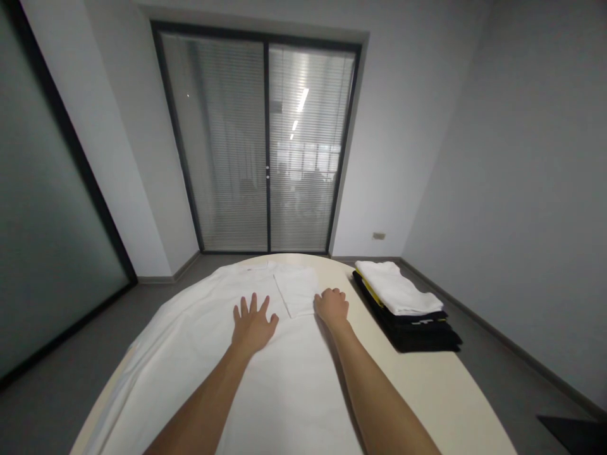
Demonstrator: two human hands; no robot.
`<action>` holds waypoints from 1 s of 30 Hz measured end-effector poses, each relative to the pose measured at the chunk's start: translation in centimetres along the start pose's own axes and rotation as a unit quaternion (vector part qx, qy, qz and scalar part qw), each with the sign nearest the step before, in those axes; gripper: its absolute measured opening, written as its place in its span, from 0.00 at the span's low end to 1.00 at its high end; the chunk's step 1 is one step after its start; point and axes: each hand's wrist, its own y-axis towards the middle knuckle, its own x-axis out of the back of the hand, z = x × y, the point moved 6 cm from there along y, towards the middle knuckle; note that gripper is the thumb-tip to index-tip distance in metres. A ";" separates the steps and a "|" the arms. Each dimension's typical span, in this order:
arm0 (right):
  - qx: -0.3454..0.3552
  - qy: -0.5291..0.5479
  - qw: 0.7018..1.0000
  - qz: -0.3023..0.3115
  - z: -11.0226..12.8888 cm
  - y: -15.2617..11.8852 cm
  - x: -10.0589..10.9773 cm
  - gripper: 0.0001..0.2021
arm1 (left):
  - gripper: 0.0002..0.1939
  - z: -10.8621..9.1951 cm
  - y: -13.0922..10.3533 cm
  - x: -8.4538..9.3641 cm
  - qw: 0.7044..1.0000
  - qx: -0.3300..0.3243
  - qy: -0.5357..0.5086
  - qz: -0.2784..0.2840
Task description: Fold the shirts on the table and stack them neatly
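A white T-shirt (284, 373) lies spread over the table, its far end near the table's back edge. A squarish flap of its cloth, which looks like a short sleeve, is folded inward near the far right side. My left hand (254, 325) rests palm down on the shirt, fingers spread, just left of that flap. At the shirt's right edge, beside the flap, my right hand (332, 306) is closed with its fingers curled on the cloth. Its fingertips are partly hidden.
The pale round-edged table (417, 392) carries a stack of folded clothes to the right: a white piece (398, 291) on top, black ones (422, 335) below, with some yellow between. Behind the table are a glass door with blinds (303, 189) and grey walls.
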 end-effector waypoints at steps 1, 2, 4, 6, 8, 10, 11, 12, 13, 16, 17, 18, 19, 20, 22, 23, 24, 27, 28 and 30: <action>0.002 0.009 1.000 0.012 -0.3 0.2 -0.1 0.20 | 0.34 0.0 0.0 0.0 1.000 0.000 0.000 0.001; 0.004 0.017 1.000 0.022 -0.6 0.5 -0.3 0.19 | 0.34 0.0 0.0 0.0 1.000 0.000 0.001 0.001; 0.004 0.031 0.999 0.032 -1.1 0.9 -0.4 0.19 | 0.34 -0.1 -0.1 0.1 1.000 -0.001 -0.001 0.004; 0.009 0.039 0.999 0.033 -1.4 1.2 -0.3 0.18 | 0.34 -0.1 -0.1 0.1 1.000 -0.002 -0.002 0.006; 0.026 0.042 0.998 0.031 -1.5 1.3 -0.1 0.17 | 0.34 -0.1 -0.1 0.2 1.000 -0.001 -0.001 0.007; 0.049 0.042 0.998 0.027 -1.4 1.2 0.2 0.15 | 0.33 0.0 -0.1 0.1 1.000 0.000 0.001 0.009; 0.057 0.039 0.997 0.023 -1.2 1.2 0.4 0.15 | 0.33 0.0 -0.1 0.1 1.000 0.000 0.001 0.008; 0.061 0.035 0.997 0.019 -1.1 1.1 0.6 0.16 | 0.33 0.0 -0.1 0.1 1.000 0.000 0.001 0.008; 0.060 0.030 0.998 0.014 -0.9 0.9 0.8 0.18 | 0.33 0.1 -0.1 0.1 1.000 0.000 0.000 0.008; 0.085 0.009 0.996 -0.014 0.4 0.3 1.2 0.21 | 0.33 0.1 0.0 0.0 1.000 -0.001 -0.003 0.010; 0.118 0.006 0.993 -0.021 1.2 -0.1 1.1 0.22 | 0.33 0.1 0.0 0.0 1.000 -0.001 -0.004 0.010; 0.156 0.005 0.988 -0.022 2.0 -0.5 0.9 0.23 | 0.33 0.2 0.0 0.0 1.000 -0.001 -0.004 0.010; 0.191 0.004 0.982 -0.012 2.8 -1.0 0.5 0.25 | 0.34 0.2 0.1 -0.1 1.000 -0.001 -0.004 0.009; 0.216 0.001 0.976 0.006 3.3 -1.4 -0.1 0.26 | 0.34 0.2 0.1 -0.1 1.000 -0.001 -0.004 0.008; 0.224 -0.012 0.973 0.058 3.7 -1.9 -1.5 0.30 | 0.34 0.2 0.1 -0.1 1.000 0.001 -0.004 0.006; 0.214 -0.022 0.973 0.078 3.7 -2.0 -2.1 0.31 | 0.34 0.2 0.1 -0.2 1.000 0.001 -0.005 0.006; 0.204 -0.031 0.974 0.091 3.6 -2.1 -2.5 0.33 | 0.34 0.2 0.1 -0.2 1.000 0.001 -0.006 0.006; 0.194 -0.042 0.975 0.098 3.3 -2.0 -3.0 0.34 | 0.35 0.1 0.2 -0.3 1.000 0.001 -0.007 0.007; 0.195 -0.043 0.975 0.095 3.3 -2.0 -3.0 0.35 | 0.35 0.1 0.2 -0.3 1.000 0.002 -0.007 0.008; 0.199 -0.041 0.975 0.091 3.2 -1.9 -3.0 0.35 | 0.35 0.0 0.2 -0.4 1.000 0.006 -0.008 0.012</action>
